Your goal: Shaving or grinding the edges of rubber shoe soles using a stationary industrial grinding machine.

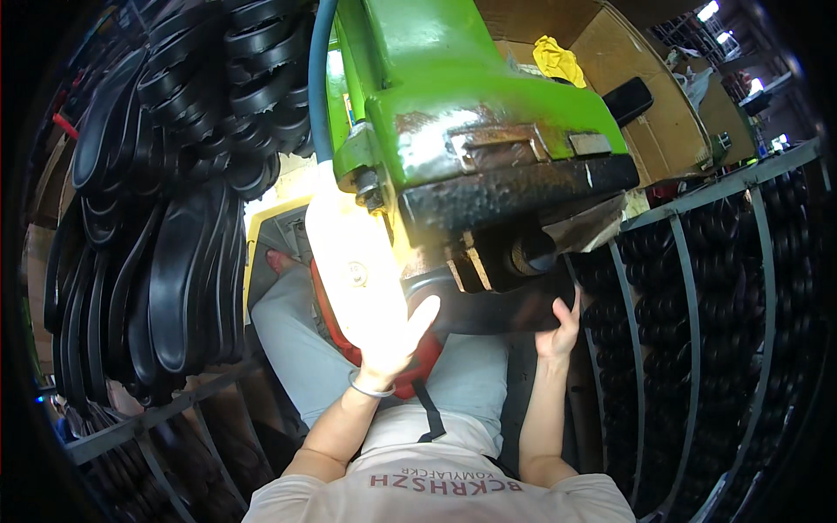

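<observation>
A black shoe sole (510, 312) spans the space between my hands, under the head of a green machine (436, 96). My right hand (558, 329) is closed on its right end, with fingers bent around the edge. At the left end, my left hand (392, 338) grips the sole with the thumb raised along it; bright glare washes out its fingers. A dark knurled knob (530, 254) and metal prongs (471, 266) sit just above the sole. The machine head hides part of the sole's far side.
Stacked black soles (187, 270) crowd the left side. Behind a metal rack (684, 261) on the right are more black pieces. At the back right stands an open cardboard box (663, 113) with a yellow cloth (558, 61). A blue hose (321, 78) runs down beside the machine.
</observation>
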`<state>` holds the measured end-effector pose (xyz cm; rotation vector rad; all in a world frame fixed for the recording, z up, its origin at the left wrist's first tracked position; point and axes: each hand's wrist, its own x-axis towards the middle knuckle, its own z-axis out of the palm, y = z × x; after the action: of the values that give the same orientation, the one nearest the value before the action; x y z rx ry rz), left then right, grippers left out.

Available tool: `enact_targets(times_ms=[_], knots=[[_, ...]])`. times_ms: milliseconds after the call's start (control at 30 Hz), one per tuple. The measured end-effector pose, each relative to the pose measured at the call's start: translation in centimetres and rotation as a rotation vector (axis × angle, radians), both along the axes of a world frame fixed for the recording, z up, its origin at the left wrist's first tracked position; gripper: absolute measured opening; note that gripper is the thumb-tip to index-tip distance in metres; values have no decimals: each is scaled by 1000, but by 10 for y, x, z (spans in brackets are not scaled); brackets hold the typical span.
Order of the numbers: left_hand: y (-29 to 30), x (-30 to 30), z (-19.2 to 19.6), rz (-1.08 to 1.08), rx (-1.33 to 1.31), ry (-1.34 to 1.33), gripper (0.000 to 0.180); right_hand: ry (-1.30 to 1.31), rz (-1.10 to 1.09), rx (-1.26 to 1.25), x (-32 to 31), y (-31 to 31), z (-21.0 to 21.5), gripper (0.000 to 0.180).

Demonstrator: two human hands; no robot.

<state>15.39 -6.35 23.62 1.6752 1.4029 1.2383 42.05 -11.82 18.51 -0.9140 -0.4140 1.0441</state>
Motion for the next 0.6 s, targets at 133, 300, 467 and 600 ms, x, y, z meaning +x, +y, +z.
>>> enact_targets(times_ms=[133,300,467,600], knots=[[-18,-29,-24,12,-124,-484,64,17,50,-5,-16,41,29,43],[-17,-59,4,154,-209,-818,29,77,198,10,-47,59,34,49],[-43,-112,-26,172,-355,-1033,31,-93,295,-15,-90,59,45,54],[-76,-150,-45,-9,-659,-937,36,-287,442,27,-113,65,52,38]])
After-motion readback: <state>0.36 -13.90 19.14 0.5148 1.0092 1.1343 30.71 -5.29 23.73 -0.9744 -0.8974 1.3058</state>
